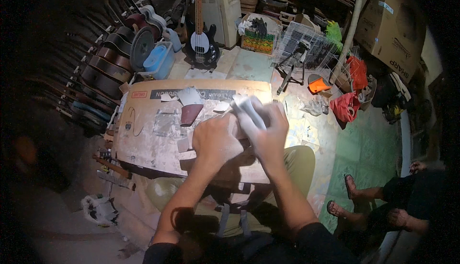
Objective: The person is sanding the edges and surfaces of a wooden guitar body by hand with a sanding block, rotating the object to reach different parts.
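Both hands are raised close together over a worn cardboard sheet (139, 144). My right hand (269, 132) grips a pale, folded sheet (250, 113), blurred by motion; it may be paper or cloth. My left hand (215, 139) is curled into a closed shape right beside it, knuckles up, and whatever its fingers hold is hidden. Just beyond the left hand lie a dark red sheet piece (190, 114), a whitish crumpled piece (190, 96) and a small white scrap (222, 106). A small greyish piece (183, 144) sits by the left wrist.
Several guitars (112, 53) stand in a row at the left. A dark bass guitar (203, 48) stands upright behind the cardboard, near a blue plastic tub (163, 62). A wire cage (302, 43), red bags (345, 106) and a large box (393, 29) fill the right. Another person's feet (342, 201) show lower right.
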Demonstrator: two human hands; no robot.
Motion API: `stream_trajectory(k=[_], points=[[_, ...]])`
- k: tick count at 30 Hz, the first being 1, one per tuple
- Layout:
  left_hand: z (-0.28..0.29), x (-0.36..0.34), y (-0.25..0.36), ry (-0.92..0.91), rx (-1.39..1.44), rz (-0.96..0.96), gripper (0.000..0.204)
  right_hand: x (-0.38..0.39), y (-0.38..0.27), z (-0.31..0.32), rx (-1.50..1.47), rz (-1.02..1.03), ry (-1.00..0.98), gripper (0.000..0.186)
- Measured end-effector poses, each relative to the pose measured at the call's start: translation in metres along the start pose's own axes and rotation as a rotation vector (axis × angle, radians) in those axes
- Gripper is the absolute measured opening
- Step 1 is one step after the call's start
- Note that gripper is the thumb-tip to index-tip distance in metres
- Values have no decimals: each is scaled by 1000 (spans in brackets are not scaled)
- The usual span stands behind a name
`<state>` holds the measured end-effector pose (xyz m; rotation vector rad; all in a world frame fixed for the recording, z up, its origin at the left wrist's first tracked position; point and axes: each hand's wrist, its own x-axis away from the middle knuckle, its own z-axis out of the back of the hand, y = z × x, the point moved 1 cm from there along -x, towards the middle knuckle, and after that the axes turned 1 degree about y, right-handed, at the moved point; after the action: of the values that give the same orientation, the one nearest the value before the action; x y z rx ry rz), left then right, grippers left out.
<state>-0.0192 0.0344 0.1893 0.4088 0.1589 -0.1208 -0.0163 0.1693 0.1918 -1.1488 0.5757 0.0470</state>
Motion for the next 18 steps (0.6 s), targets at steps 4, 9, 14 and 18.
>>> stream_trajectory(k=[4,9,14,18], points=[[13,-8,-17,66,101,31,42,66,14,30,131,6,-296,27],[32,-6,-28,-8,108,45,49,75,27,84,-220,-296,33,32],[23,-10,-43,-78,175,77,44,88,33,86,-295,-307,-99,34],[1,-15,-59,50,240,44,43,101,45,82,-349,-379,-99,36]])
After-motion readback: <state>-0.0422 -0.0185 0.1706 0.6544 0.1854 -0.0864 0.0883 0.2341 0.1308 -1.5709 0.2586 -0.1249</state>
